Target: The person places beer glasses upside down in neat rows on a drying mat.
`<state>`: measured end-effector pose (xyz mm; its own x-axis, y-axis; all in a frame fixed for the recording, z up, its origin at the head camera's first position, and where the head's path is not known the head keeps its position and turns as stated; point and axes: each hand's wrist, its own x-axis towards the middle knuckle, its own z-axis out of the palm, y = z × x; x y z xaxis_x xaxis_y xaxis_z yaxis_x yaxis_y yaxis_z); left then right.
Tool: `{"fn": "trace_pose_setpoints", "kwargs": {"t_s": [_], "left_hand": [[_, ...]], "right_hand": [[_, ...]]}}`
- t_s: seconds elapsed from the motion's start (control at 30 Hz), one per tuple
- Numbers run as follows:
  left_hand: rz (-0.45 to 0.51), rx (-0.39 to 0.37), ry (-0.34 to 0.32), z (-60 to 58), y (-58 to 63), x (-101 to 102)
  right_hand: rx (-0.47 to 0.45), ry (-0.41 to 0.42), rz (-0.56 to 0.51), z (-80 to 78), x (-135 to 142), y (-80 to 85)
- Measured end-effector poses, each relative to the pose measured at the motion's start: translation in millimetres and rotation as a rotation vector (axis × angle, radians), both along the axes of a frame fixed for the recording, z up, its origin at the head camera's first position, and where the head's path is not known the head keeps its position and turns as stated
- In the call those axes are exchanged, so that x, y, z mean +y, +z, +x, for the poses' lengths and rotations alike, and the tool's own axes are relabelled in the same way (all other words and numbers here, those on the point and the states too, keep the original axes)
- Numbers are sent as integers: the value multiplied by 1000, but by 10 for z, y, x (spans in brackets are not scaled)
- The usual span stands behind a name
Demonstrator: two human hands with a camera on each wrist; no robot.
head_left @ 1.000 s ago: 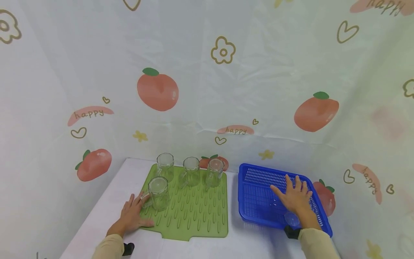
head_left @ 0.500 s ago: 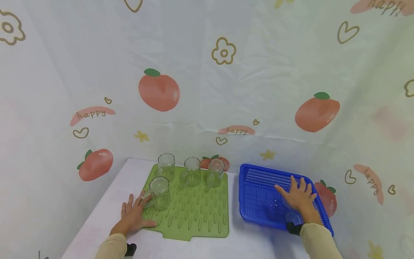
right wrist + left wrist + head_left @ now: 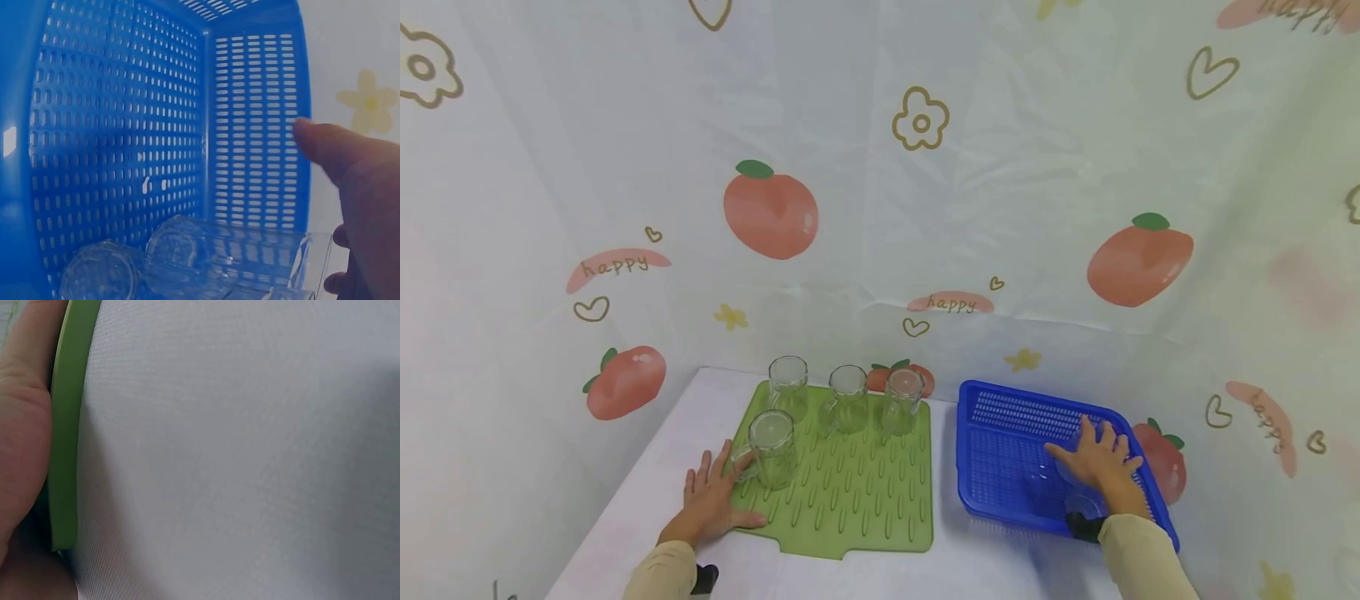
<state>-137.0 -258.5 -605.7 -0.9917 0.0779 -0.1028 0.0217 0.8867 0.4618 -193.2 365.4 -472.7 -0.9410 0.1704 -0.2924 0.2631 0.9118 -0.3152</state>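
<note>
Fingers spread, my left hand (image 3: 707, 504) rests at the left edge of a green ribbed mat (image 3: 865, 492). In the left wrist view its thumb side lies along the mat's edge (image 3: 65, 425). Its fingertips reach close to the handle of a clear glass mug (image 3: 772, 454) standing on the mat; whether they touch is unclear. My right hand (image 3: 1101, 467) hovers over the right part of a blue plastic basket (image 3: 1022, 404), fingers apart. Below it, two clear glasses lie on their sides, a nearer one (image 3: 100, 275) and another (image 3: 244, 250); their handles are not visible.
More glass mugs stand in a row along the mat's back edge: a left one (image 3: 788, 390), a middle one (image 3: 848, 400) and a right one (image 3: 902, 404). A printed white cloth (image 3: 850, 208) hangs behind and at both sides of the white table (image 3: 820, 583).
My right hand has shifted slightly right and lower over the basket. The left hand keeps its place at the mat's edge, and the mugs on the mat have not moved.
</note>
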Motion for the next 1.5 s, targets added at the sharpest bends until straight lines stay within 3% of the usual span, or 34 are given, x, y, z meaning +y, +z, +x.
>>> {"fn": "trace_pose_setpoints", "kwargs": {"t_s": [0.5, 1.07, 1.5], "left_hand": [[-27, 19, -9, -6, 25, 8], [-13, 3, -14, -9, 42, 6], [8, 9, -1, -20, 11, -3]], "right_hand": [[-44, -50, -16, 72, 133, 18], [-131, -39, -22, 147, 255, 79], [-92, 2, 22, 189, 253, 143]]}}
